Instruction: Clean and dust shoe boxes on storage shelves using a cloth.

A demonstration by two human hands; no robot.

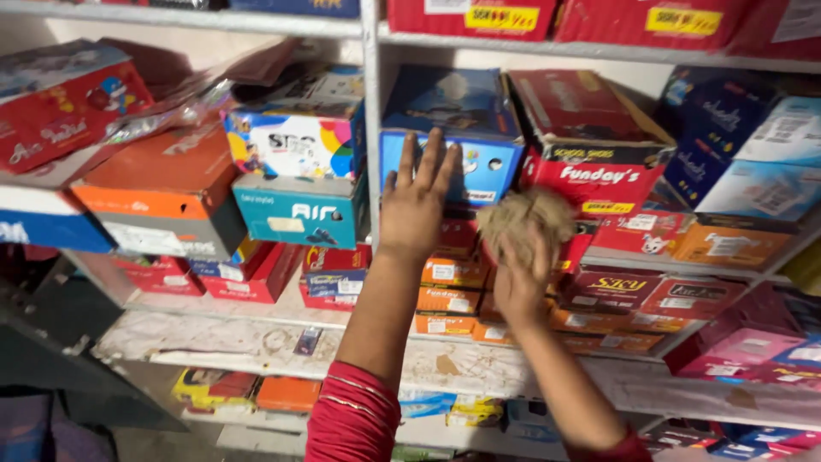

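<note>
My left hand (417, 198) is raised with fingers spread flat against the front of a blue shoe box (466, 137) on the white shelf (282, 346). My right hand (519, 278) grips a wad of brown cloth (527, 218) and holds it against the stacked boxes just right of the blue one. A red shoe box (590, 141) sits tilted beside the blue box. Small orange and red boxes (449, 299) are stacked below both hands. Red sleeves cover both my forearms.
Shelves are packed with shoe boxes: a teal box (299, 212) under a multicolour one (295, 141), an orange box (162, 192) at left, pink boxes (744, 346) lower right. A white upright post (371, 111) divides the shelves. More boxes lie on the bottom shelf.
</note>
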